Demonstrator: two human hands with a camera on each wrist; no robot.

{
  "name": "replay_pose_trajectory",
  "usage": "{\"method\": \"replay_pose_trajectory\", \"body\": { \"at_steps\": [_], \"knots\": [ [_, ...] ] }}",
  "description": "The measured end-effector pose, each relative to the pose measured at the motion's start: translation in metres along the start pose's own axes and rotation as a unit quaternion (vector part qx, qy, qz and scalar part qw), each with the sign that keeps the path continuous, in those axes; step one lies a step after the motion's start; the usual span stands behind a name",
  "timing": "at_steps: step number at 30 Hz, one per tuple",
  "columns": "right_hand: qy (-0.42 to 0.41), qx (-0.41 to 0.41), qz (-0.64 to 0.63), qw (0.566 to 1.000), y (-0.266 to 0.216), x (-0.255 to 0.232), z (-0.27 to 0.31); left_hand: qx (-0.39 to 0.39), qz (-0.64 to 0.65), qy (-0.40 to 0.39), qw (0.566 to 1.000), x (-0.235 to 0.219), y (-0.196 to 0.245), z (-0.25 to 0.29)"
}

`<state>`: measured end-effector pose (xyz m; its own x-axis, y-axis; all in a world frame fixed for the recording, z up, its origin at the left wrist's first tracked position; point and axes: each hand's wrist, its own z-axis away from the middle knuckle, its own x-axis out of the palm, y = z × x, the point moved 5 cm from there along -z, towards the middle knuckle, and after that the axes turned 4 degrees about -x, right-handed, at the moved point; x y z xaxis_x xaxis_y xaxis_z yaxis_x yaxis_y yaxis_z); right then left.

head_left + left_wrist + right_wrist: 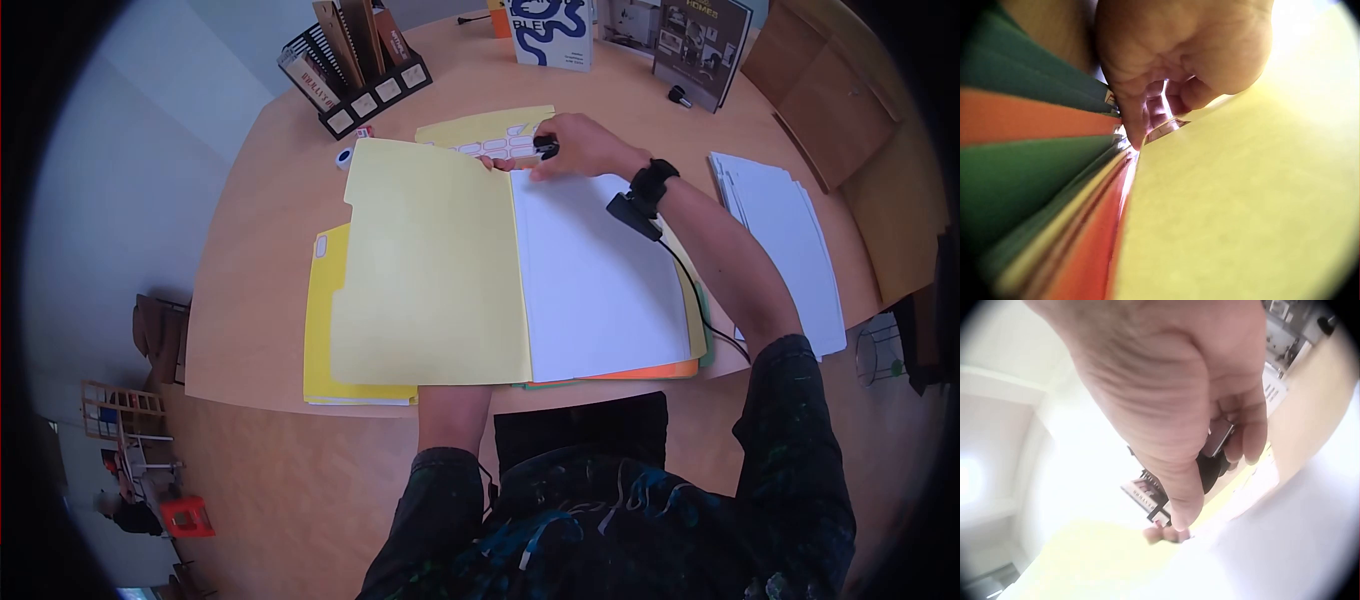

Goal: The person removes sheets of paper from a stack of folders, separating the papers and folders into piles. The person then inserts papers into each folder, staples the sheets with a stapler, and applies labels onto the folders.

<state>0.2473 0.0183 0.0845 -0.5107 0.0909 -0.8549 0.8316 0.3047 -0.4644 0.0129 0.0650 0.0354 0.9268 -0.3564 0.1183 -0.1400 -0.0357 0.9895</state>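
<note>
A yellow file folder [435,270] lies opened, with white paper [605,280] in its right half. Its left flap covers most of my left hand [1182,53]; only the fingertips [492,163] show past the top edge, pinching the folder near the fold. My right hand [585,147] is at the top edge of the paper, its fingers curled round a small black tool [545,147] with a shiny grey end; I cannot tell its exact kind. Just beyond lies a label sheet [505,146] on another yellow piece. Orange [640,371] and green folders [708,325] stick out underneath.
Another yellow folder [325,320] lies at left. White papers [785,245] are stacked at right. A black file rack [365,100] stands at the back left, upright books [705,50] at the back right. A white roll [344,158] sits near the rack.
</note>
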Motion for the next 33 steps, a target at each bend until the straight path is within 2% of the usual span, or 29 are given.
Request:
{"method": "replay_pose_trajectory", "body": {
  "at_steps": [2, 4, 6, 7, 9, 13, 14, 16, 18, 26, 28, 32, 33],
  "knots": [
    [-0.063, 0.035, 0.021, 0.997, -0.011, 0.015, -0.004, 0.0, -0.007, -0.002, 1.0, 0.0, 0.002, -0.002],
    [-0.066, 0.045, 0.02, 0.997, -0.014, 0.018, -0.003, -0.003, -0.011, -0.003, 1.0, 0.0, 0.0, 0.0],
    [0.004, 0.077, -0.001, 0.997, -0.001, 0.014, -0.004, -0.005, -0.013, -0.003, 1.0, 0.0, -0.002, 0.001],
    [0.002, 0.078, -0.001, 0.997, 0.009, 0.013, -0.002, -0.006, -0.012, -0.003, 1.0, 0.0, -0.004, 0.001],
    [0.135, 0.089, -0.014, 0.987, 0.038, -0.008, 0.01, -0.007, -0.01, -0.003, 1.0, 0.001, -0.007, 0.002],
    [0.179, 0.198, 0.05, 0.962, 0.118, -0.04, 0.054, -0.002, -0.008, -0.007, 1.0, 0.006, -0.006, 0.0],
    [0.18, 0.198, 0.053, 0.962, 0.141, -0.042, 0.064, -0.001, -0.008, -0.009, 1.0, 0.008, -0.005, -0.001],
    [0.213, 0.266, 0.102, 0.935, 0.189, -0.045, 0.084, 0.001, -0.007, -0.014, 1.0, 0.012, -0.005, -0.001],
    [0.211, 0.286, 0.129, 0.926, 0.199, -0.05, 0.099, 0.001, -0.008, -0.017, 1.0, 0.016, -0.007, -0.002],
    [0.205, 0.325, 0.132, 0.914, 0.208, -0.048, 0.108, -0.005, -0.021, -0.03, 0.999, 0.025, -0.012, -0.002],
    [0.31, 0.309, 0.255, 0.862, 0.187, -0.049, 0.113, -0.005, -0.023, -0.03, 0.999, 0.026, -0.013, -0.002],
    [0.356, 0.258, 0.244, 0.864, 0.136, -0.073, 0.116, -0.012, -0.024, -0.024, 0.999, 0.027, -0.022, 0.002],
    [0.26, 0.262, 0.071, 0.927, 0.136, -0.068, 0.114, -0.016, -0.027, -0.024, 0.999, 0.027, -0.025, 0.003]
  ]
}}
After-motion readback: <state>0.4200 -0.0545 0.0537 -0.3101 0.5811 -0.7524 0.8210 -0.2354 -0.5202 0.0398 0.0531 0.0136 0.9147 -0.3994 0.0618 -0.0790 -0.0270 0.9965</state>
